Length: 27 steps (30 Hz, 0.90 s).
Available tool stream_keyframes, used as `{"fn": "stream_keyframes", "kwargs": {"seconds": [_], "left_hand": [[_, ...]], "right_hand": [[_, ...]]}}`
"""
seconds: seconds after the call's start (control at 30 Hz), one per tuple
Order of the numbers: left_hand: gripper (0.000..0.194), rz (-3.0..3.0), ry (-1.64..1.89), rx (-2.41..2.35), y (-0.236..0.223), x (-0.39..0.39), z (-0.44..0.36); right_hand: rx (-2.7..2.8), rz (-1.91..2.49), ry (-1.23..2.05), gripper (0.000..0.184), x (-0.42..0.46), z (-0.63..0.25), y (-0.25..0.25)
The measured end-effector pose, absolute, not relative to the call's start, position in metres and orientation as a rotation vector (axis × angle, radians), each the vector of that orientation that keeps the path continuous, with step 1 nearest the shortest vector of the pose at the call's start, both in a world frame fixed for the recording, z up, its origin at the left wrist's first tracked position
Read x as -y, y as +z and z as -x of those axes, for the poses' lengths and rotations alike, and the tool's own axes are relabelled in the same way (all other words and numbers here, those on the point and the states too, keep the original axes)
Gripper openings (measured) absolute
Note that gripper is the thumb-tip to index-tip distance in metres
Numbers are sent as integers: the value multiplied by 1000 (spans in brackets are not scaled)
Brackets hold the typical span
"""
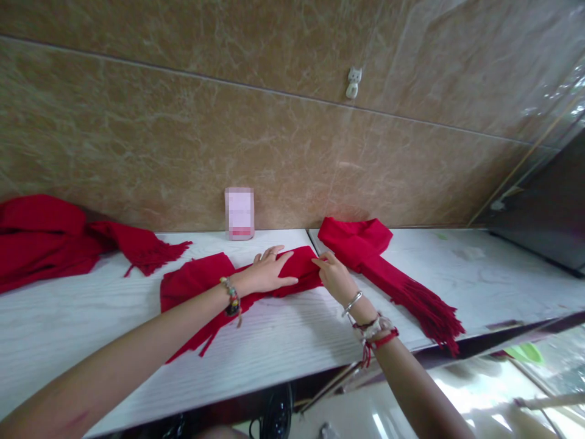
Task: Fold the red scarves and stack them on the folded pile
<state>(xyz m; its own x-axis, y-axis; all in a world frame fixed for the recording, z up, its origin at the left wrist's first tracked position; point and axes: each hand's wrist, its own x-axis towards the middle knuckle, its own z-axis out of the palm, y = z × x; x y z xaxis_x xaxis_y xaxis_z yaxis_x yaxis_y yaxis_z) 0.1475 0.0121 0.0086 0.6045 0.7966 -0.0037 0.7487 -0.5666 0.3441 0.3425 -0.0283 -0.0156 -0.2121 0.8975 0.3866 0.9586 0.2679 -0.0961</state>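
A red scarf [196, 279] lies partly folded on the white table in front of me, with fringe strands toward the near edge. My left hand [265, 273] rests on top of it, fingers spread and palm down. At the scarf's right end, my right hand [336, 277] pinches the edge of the cloth between thumb and fingers. Just to the right lies a second red scarf [381, 262], looped at the back, its fringed end running toward the table's front edge.
More red scarf cloth [46, 244] is heaped at the far left. A blurred pink-and-white phone-like object [239, 213] leans on the brown marbled wall [183, 140]. A small white cat figure [353, 83] is on the wall. A dark box-shaped object [548, 207] stands at right.
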Motion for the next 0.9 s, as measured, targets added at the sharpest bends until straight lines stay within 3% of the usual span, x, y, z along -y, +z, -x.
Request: {"fn": "stream_keyframes", "kwargs": {"seconds": [0.07, 0.2, 0.43, 0.9], "left_hand": [[79, -2598, 41, -1244, 2, 4, -133], [74, -2673, -56, -1280, -5, 17, -119], [81, -2741, 39, -1320, -16, 15, -117], [82, -2823, 169, -1204, -4, 18, -117]], "right_hand": [[2175, 1672, -197, 41, 25, -343, -12], [2176, 1596, -261, 39, 21, -338, 3], [2189, 1483, -503, 35, 19, -341, 2], [2090, 1421, -529, 39, 17, -352, 9]]}}
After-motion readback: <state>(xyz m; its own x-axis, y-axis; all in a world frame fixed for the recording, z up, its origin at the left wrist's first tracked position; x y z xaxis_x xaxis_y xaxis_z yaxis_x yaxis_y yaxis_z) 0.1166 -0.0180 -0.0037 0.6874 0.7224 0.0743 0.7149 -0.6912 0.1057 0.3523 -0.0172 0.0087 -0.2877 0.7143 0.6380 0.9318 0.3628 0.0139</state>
